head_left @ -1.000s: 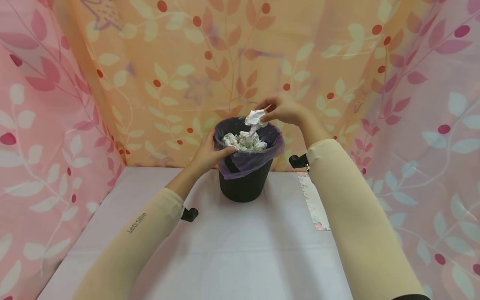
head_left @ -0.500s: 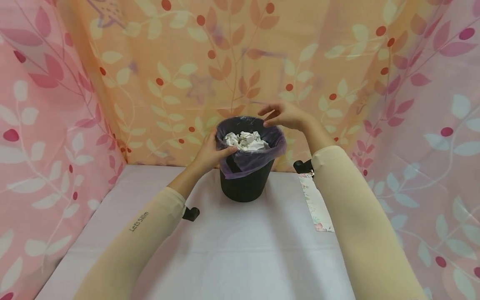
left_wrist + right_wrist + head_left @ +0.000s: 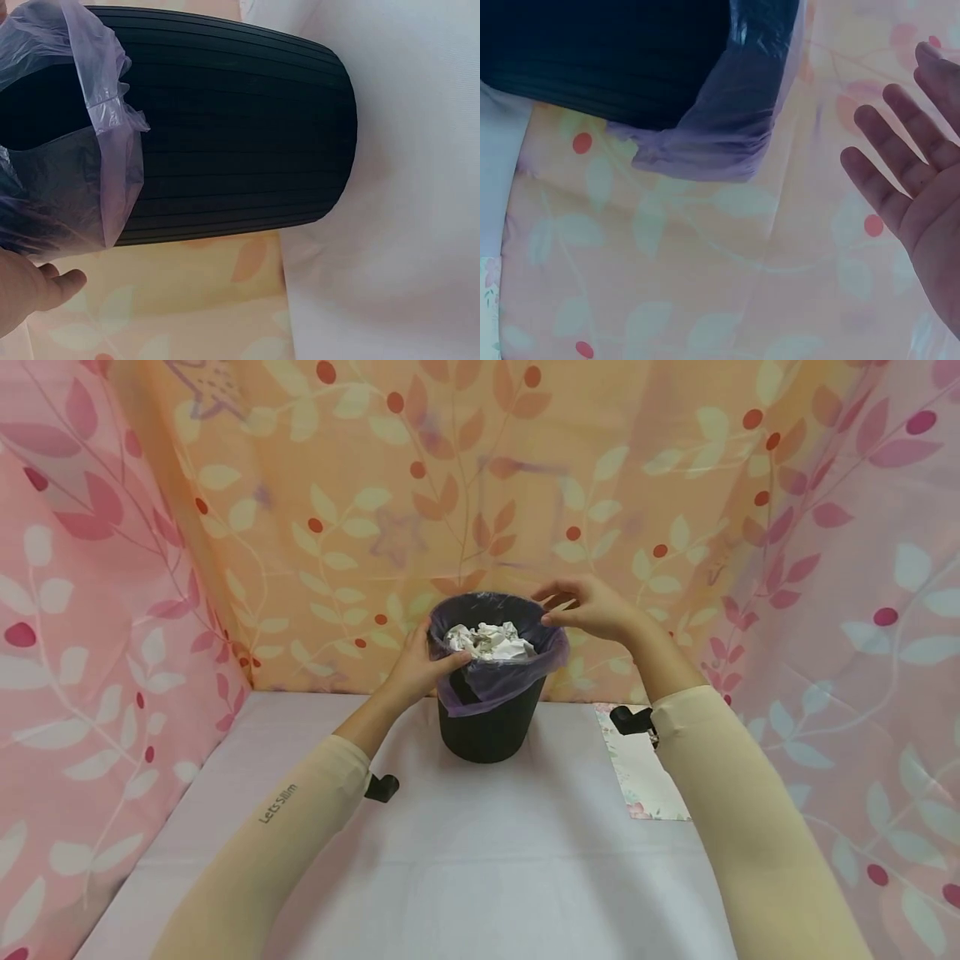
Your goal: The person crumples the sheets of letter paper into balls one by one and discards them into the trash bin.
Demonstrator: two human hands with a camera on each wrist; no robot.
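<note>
A black trash bin (image 3: 483, 739) stands upright on the white surface, lined with a purple plastic bag (image 3: 501, 685) folded over its rim. Inside lie several crumpled white papers (image 3: 506, 646). My left hand (image 3: 412, 672) holds the left side of the rim, thumb over the front edge; in the left wrist view only part of the left hand (image 3: 26, 292) shows beside the bag. My right hand (image 3: 592, 607) hovers at the right edge of the bin and holds nothing. The right wrist view shows the right hand (image 3: 930, 217) with spread fingers, apart from the bag (image 3: 720, 139).
A floral-edged white sheet (image 3: 637, 768) lies on the surface to the right, partly under my right forearm. Patterned orange cloth (image 3: 360, 527) hangs just behind the bin, with pink cloth (image 3: 97, 610) along both sides.
The crumpled paper that my right hand held has dropped onto the others in the bin. That hand has moved right and slightly down, now bare. My left hand has stayed on the rim.
</note>
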